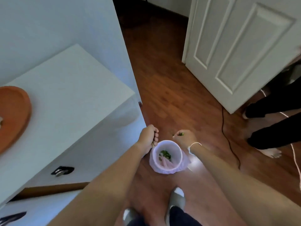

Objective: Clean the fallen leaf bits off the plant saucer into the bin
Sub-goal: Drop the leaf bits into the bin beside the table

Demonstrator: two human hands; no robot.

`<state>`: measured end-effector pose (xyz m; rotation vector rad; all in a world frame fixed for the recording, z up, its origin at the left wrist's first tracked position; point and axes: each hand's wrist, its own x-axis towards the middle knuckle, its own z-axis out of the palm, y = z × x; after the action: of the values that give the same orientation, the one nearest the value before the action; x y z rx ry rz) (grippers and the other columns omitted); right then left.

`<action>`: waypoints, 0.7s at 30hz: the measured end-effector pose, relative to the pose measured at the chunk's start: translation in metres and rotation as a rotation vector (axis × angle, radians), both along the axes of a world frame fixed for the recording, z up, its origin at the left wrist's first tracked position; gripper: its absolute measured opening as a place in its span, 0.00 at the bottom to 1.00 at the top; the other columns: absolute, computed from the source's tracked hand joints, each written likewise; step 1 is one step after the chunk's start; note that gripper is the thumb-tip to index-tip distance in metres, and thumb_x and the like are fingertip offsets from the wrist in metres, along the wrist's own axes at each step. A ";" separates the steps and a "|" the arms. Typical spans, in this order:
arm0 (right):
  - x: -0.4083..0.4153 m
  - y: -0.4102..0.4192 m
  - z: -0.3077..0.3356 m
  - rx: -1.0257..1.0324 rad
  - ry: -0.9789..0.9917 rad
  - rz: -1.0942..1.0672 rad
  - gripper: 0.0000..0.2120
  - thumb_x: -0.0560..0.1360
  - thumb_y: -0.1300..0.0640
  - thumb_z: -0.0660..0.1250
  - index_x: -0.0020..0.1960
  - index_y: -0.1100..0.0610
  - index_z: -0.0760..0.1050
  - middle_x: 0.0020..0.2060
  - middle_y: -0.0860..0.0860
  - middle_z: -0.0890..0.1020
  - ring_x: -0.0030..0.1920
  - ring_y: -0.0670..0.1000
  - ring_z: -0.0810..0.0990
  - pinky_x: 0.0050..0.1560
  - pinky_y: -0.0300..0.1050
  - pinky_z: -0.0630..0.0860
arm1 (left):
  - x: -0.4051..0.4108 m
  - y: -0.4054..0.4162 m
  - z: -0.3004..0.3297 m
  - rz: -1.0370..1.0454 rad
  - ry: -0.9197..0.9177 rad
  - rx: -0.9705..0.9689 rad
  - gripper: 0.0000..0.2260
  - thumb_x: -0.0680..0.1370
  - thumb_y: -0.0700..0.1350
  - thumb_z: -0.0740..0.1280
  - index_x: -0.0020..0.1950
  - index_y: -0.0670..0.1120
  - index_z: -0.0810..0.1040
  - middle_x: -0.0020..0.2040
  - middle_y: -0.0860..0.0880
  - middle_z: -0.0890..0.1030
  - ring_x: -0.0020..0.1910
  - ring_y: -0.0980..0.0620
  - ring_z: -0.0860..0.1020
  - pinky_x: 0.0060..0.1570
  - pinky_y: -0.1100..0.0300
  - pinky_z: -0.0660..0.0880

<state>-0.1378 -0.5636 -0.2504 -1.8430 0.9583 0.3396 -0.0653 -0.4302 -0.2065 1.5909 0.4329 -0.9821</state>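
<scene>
Below, curled hands [166,138] flank round bin [167,158] — plastic-lined.

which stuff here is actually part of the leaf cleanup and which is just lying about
Part of the job:
- bin with leaf bits inside
- right hand, closed on green bits
- left hand, closed at the bin's rim
- terracotta saucer

Just lying about:
- black cable
- white door
- bystander's legs

The white worktop [70,88] fills the 9 o'clock side and carries the orange saucer [14,115] at its left edge. The wooden floor [162,82] runs from centre to 12 o'clock; on it stands the lined bin [167,158], leaf bits [165,154] inside, and a dark cable [228,137] trails at 3 o'clock.
</scene>
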 end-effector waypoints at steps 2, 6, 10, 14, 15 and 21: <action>-0.007 -0.002 -0.028 0.044 0.055 -0.026 0.17 0.73 0.62 0.65 0.27 0.54 0.68 0.26 0.50 0.70 0.29 0.48 0.66 0.32 0.41 0.66 | -0.003 -0.008 -0.029 0.031 0.034 0.053 0.11 0.76 0.38 0.52 0.34 0.45 0.66 0.28 0.49 0.66 0.26 0.53 0.61 0.23 0.64 0.59; -0.015 -0.002 -0.094 0.094 0.152 -0.028 0.08 0.76 0.58 0.64 0.43 0.61 0.78 0.38 0.55 0.75 0.40 0.54 0.72 0.45 0.43 0.68 | -0.003 -0.018 -0.096 0.098 0.110 0.141 0.12 0.75 0.38 0.53 0.32 0.44 0.68 0.24 0.49 0.68 0.25 0.51 0.63 0.27 0.63 0.62; -0.016 0.000 -0.167 0.146 0.214 -0.116 0.05 0.76 0.60 0.62 0.42 0.60 0.73 0.38 0.55 0.75 0.43 0.54 0.72 0.45 0.42 0.67 | -0.003 -0.030 -0.163 0.152 0.207 0.146 0.12 0.77 0.38 0.52 0.35 0.44 0.67 0.29 0.47 0.66 0.27 0.52 0.64 0.28 0.62 0.64; -0.010 0.001 -0.243 0.211 0.311 -0.160 0.11 0.76 0.59 0.61 0.35 0.59 0.69 0.30 0.53 0.71 0.35 0.54 0.70 0.34 0.42 0.66 | 0.001 -0.030 -0.240 0.166 0.279 0.143 0.10 0.78 0.37 0.53 0.40 0.43 0.71 0.34 0.46 0.71 0.31 0.50 0.70 0.33 0.61 0.71; -0.009 0.000 -0.257 0.233 0.332 -0.179 0.13 0.76 0.59 0.61 0.32 0.58 0.67 0.28 0.53 0.69 0.31 0.53 0.68 0.31 0.41 0.65 | 0.001 -0.028 -0.258 0.151 0.287 0.147 0.09 0.78 0.38 0.55 0.42 0.43 0.74 0.38 0.44 0.75 0.36 0.48 0.73 0.41 0.58 0.75; -0.008 0.001 -0.330 0.409 0.356 -0.373 0.11 0.73 0.61 0.63 0.32 0.58 0.72 0.33 0.56 0.75 0.39 0.56 0.75 0.43 0.48 0.72 | -0.002 -0.024 -0.339 0.134 0.350 0.130 0.19 0.79 0.41 0.55 0.69 0.39 0.69 0.59 0.40 0.75 0.57 0.44 0.75 0.60 0.52 0.73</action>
<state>-0.1460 -0.5628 -0.5809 -1.2244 1.3379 0.5951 -0.0670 -0.4544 -0.5455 1.4835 0.8489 -1.1505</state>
